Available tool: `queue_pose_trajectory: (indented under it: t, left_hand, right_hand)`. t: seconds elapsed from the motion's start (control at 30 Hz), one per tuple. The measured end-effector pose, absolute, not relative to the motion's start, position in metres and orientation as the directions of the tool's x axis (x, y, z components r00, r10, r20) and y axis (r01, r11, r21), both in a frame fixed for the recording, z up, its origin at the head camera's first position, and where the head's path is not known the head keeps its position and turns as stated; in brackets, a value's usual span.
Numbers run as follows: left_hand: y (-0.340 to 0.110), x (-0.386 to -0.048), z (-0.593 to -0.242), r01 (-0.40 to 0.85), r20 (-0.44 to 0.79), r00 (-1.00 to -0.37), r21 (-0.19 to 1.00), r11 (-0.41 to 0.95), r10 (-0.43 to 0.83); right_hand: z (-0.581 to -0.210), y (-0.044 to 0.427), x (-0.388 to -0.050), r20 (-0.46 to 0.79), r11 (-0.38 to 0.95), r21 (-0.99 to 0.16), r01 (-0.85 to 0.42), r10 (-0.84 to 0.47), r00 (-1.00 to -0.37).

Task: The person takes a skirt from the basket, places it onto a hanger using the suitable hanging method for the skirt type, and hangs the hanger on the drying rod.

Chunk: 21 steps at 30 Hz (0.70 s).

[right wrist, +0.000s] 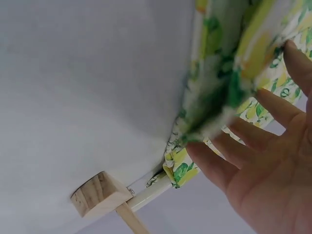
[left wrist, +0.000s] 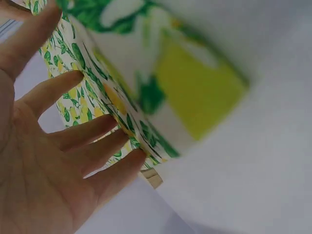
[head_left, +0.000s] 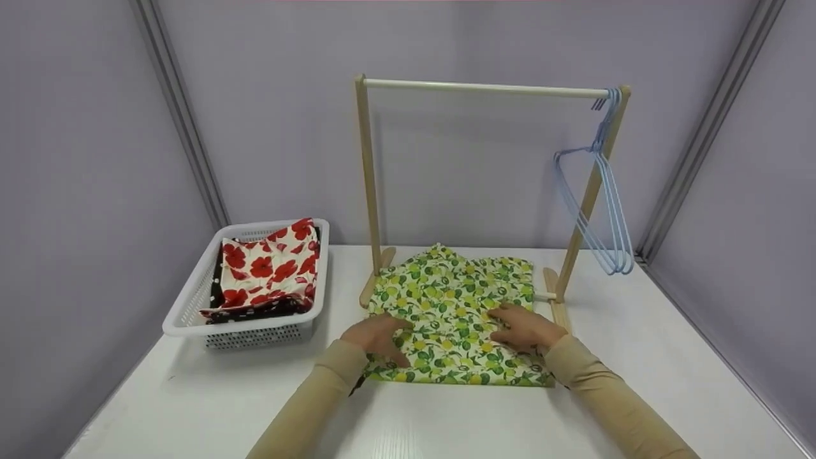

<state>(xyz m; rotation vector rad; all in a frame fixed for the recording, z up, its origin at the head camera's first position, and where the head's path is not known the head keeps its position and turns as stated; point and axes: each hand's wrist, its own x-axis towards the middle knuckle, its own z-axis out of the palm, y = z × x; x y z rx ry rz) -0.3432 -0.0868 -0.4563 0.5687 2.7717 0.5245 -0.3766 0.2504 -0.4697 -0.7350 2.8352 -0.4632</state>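
A cloth garment with a green and yellow lemon print (head_left: pixel 446 319) lies spread on the white table, its far end under the rack. On its left part rests my left hand (head_left: pixel 380 338), fingers extended; the left wrist view shows those fingers (left wrist: pixel 92 131) touching the lemon-print cloth (left wrist: pixel 117 97) at its edge. My right hand (head_left: pixel 526 327) lies on the right part, palm down. Seen from the right wrist, its fingers (right wrist: pixel 214 161) are spread against the folded side of the cloth (right wrist: pixel 253 53). Neither hand pinches the fabric. What kind of garment it is cannot be told.
Behind the cloth stands a wooden rack with a white rail (head_left: pixel 484 88). Several blue hangers (head_left: pixel 605 191) hang at its right end. To the left, a white basket (head_left: pixel 191 312) holds folded red-flowered cloth (head_left: pixel 274 268) and black dotted cloth. Grey walls enclose the table (head_left: pixel 255 395).
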Motion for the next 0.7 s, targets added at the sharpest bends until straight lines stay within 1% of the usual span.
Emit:
queue_pose_trajectory:
  t: [0.17,0.4,0.6,0.7]
  left_hand:
    - [-0.084,-0.34,-0.457,0.291,-0.229,-0.888,0.393,0.872,0.399]
    - [-0.086,-0.339,-0.456,0.268,-0.26,-0.888,0.377,0.886,0.38]
    - [-0.085,-0.341,-0.456,0.246,-0.295,-0.882,0.373,0.894,0.366]
    - [-0.084,-0.34,-0.459,0.224,-0.314,-0.876,0.405,0.887,0.365]
  right_hand:
    - [-0.468,0.254,-0.373,-0.042,0.815,-0.337,-0.472,-0.513,-0.857]
    - [-0.458,0.26,-0.364,0.025,0.811,-0.382,-0.443,-0.469,-0.883]
    - [-0.44,0.264,-0.355,0.21,0.836,-0.289,-0.465,-0.419,-0.883]
    - [-0.431,0.263,-0.349,0.314,0.847,-0.268,-0.459,-0.373,-0.873]
